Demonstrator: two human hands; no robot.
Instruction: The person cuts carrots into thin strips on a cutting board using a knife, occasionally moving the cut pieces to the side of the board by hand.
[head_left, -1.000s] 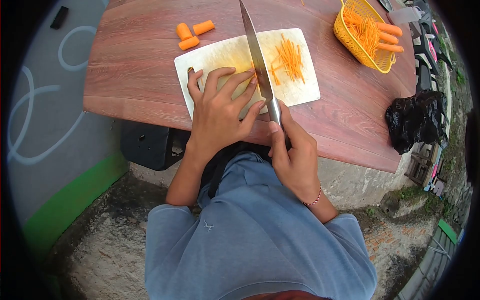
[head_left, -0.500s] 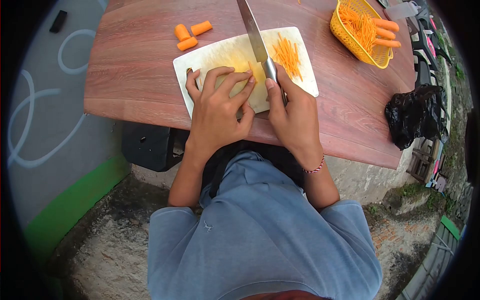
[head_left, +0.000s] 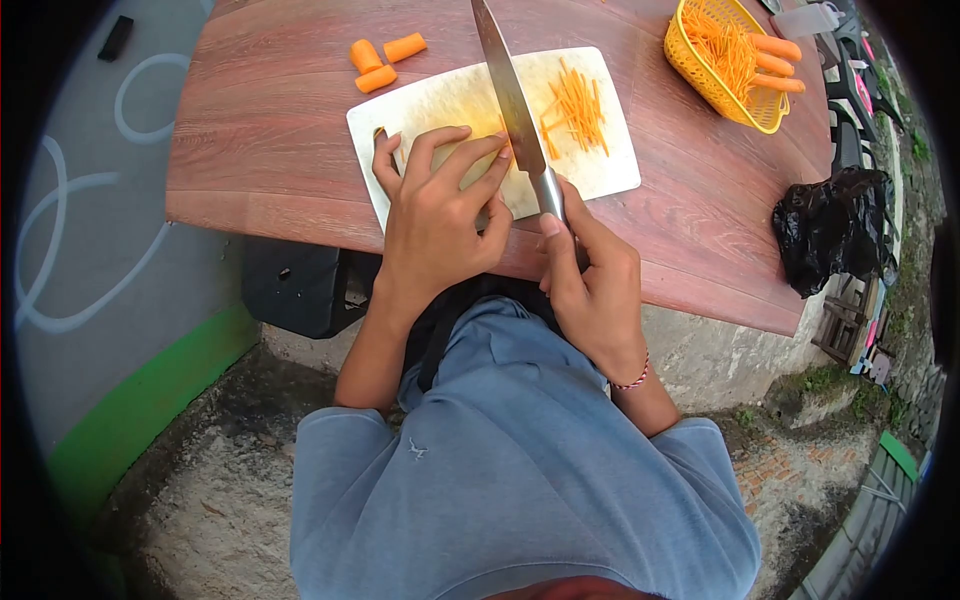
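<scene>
My right hand is wrapped round the handle of a large knife, its blade pointing away from me over the white cutting board. My left hand rests on the board's left part, fingers bent and fingertips beside the blade. Something small and orange shows at those fingertips, mostly hidden by fingers and blade. Thin carrot strips lie in a pile on the board, right of the knife. Beyond the board's left corner are three carrot pieces on the reddish wooden table.
A yellow basket with shredded carrot and three whole carrots stands at the back right. A black plastic bag is at the table's right edge. A black stool sits under the left edge.
My right hand has drawn the knife toward me, slightly right at the handle. Some carrot strips now lie closer to the blade, left of the pile. My left hand has barely moved.
</scene>
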